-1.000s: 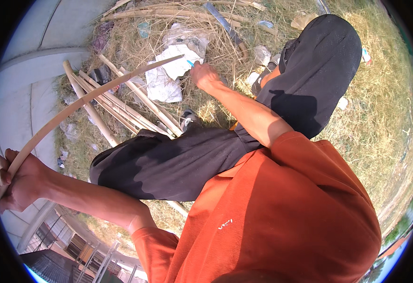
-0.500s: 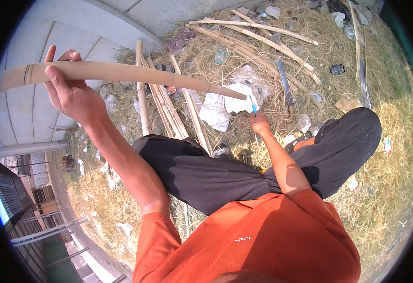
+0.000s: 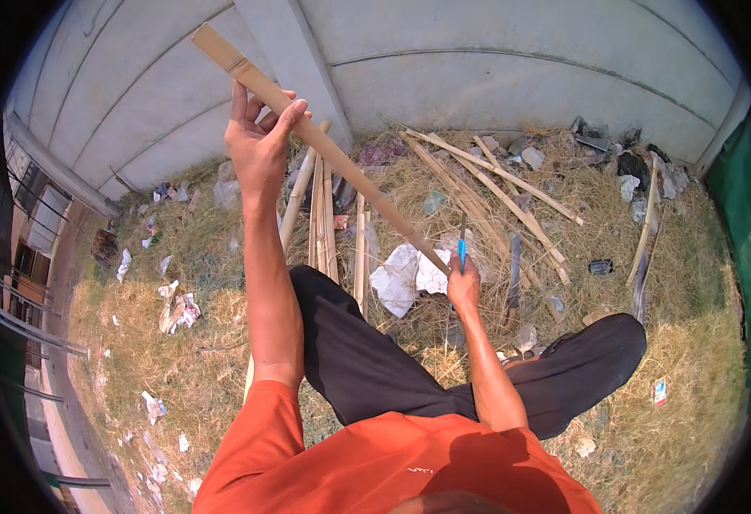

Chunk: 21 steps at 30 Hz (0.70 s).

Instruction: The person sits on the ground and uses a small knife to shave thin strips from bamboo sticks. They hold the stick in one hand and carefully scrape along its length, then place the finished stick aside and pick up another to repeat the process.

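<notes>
My left hand [image 3: 260, 150] has swung forward since the earlier frame, clamped on the slanted bamboo strip [image 3: 346, 169] near its upper end; my right hand [image 3: 464, 284] (lower) grips a blue-handled tool [image 3: 462, 249] beside its lower end.

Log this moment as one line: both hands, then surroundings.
left hand: holds bamboo strip near one end | right hand: holds blue-handled tool by strip's other end | ground: white sheets, dry grass
</notes>
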### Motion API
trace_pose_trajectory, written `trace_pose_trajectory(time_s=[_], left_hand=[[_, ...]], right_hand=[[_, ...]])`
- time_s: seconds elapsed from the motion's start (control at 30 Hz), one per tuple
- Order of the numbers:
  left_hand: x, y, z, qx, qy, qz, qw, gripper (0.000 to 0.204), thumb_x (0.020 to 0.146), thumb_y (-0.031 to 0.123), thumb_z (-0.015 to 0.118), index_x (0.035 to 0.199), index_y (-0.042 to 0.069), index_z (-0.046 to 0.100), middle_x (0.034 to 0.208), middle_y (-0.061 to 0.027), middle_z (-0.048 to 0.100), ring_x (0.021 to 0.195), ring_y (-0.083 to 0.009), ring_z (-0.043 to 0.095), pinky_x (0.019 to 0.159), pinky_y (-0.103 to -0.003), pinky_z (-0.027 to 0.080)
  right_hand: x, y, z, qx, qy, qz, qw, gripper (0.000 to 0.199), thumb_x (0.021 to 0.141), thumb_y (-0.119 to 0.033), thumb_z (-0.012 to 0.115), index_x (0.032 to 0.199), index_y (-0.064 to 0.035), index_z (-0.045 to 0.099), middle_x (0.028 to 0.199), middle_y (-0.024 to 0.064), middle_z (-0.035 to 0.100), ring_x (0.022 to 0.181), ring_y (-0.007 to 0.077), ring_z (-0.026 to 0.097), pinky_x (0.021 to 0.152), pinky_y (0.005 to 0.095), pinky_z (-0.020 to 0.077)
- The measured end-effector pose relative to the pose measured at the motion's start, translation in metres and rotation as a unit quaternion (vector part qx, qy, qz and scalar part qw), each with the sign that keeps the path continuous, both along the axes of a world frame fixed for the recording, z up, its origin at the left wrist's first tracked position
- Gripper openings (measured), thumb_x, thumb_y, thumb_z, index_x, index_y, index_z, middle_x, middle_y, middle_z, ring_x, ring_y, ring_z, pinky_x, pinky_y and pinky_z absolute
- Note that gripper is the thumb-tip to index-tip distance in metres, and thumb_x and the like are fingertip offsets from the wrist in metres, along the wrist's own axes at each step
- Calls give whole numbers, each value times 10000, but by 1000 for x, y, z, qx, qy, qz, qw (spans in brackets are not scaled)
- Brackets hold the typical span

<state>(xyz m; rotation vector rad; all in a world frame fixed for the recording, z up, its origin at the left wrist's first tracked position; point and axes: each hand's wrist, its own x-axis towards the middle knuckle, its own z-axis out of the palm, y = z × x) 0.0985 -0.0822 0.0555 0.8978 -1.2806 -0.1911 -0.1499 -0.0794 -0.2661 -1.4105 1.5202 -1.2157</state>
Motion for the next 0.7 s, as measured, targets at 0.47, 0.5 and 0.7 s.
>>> trace_pose_trajectory(time_s=[0.47, 0.5, 0.7], left_hand=[[-37, -7, -9, 56, 9, -119, 991, 627, 916, 50, 589, 1453, 7, 269, 891, -111, 621, 748, -205, 670, 675, -335, 585], [-42, -9, -6, 64, 3, -130, 989, 615, 919, 50, 583, 1450, 7, 276, 895, -112, 622, 751, -207, 669, 684, -340, 587], [-64, -31, 16, 77, -68, -223, 969, 576, 916, 102, 601, 1436, 67, 355, 880, -98, 640, 771, -198, 671, 733, -362, 579]], right_hand=[[43, 5, 157, -191, -72, 124, 971, 269, 864, -257, 665, 966, -16, 604, 731, 123, 593, 630, 280, 593, 607, 379, 457], [46, -6, 160, -267, -27, 100, 958, 271, 852, -245, 676, 968, -12, 602, 768, 134, 599, 640, 293, 597, 609, 386, 461], [33, -21, 170, -299, 28, 90, 949, 175, 834, -161, 676, 888, -1, 627, 849, 145, 614, 669, 254, 595, 603, 377, 450]])
